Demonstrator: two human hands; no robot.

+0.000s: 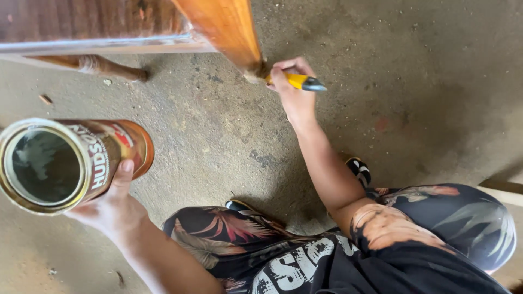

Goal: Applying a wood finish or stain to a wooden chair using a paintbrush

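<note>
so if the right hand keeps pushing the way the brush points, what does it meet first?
The right hand aims its yellow-handled brush up-left; the bristles already seem to touch the orange varnished wooden leg, so that comes first. Depth is unclear.

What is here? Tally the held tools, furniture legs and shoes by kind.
Open tin can, in left hand: 1
Yellow-handled brush, in right hand: 1
Wooden furniture legs: 2
Shoes: 2
Total: 6

Above the right hand (291, 87), the wooden leg (226, 30) gleams glossy orange. The left hand (111, 209) grips a shiny metal can (71, 163). Beneath both lies rough, matt concrete floor (414, 81).
</note>
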